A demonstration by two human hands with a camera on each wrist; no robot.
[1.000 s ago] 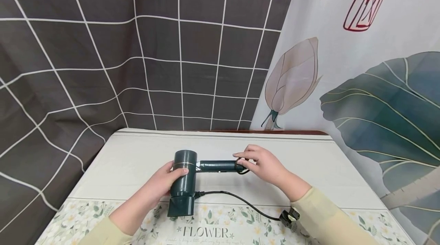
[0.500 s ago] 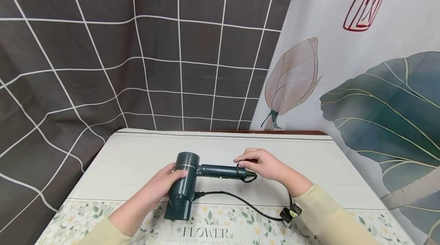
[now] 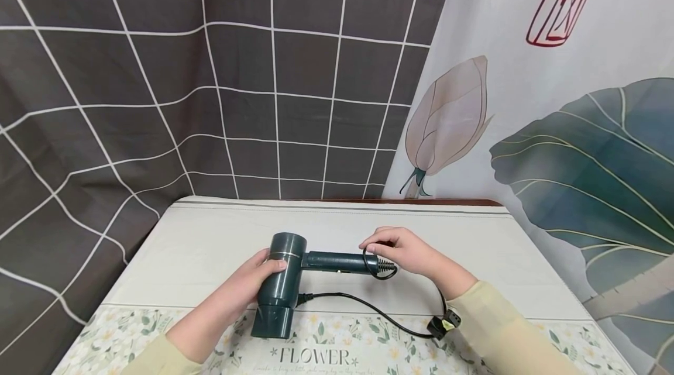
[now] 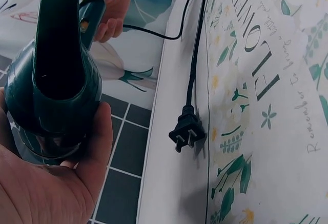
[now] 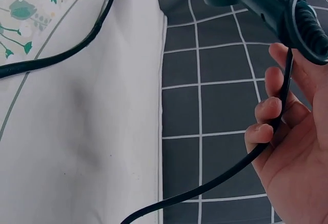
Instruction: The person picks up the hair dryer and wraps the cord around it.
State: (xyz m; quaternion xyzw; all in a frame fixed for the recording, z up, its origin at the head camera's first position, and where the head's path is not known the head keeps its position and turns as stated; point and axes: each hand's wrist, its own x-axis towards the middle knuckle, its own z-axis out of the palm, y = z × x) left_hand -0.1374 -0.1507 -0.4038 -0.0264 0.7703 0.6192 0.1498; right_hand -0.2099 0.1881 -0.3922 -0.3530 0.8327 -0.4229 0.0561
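A dark green hair dryer is gripped round its barrel by my left hand. Its handle points right and its flat nozzle points toward me. At the handle's end, the black power cord bends into a loop beside the ribbed sleeve. My right hand holds this cord in curled fingers, just past the handle tip. The two-pin plug lies below the barrel in the head view. A dark block with a yellow label sits on the cord near my right sleeve.
Below is a table with a white cover and a floral strip lettered "FLOWER". A dark checked curtain hangs behind it, and a white curtain with printed leaves hangs at the right.
The dryer's handle end has dropped toward me and its nozzle has swung slightly left. My right fingers have shifted off the handle tip, baring the ribbed sleeve and cord loop.
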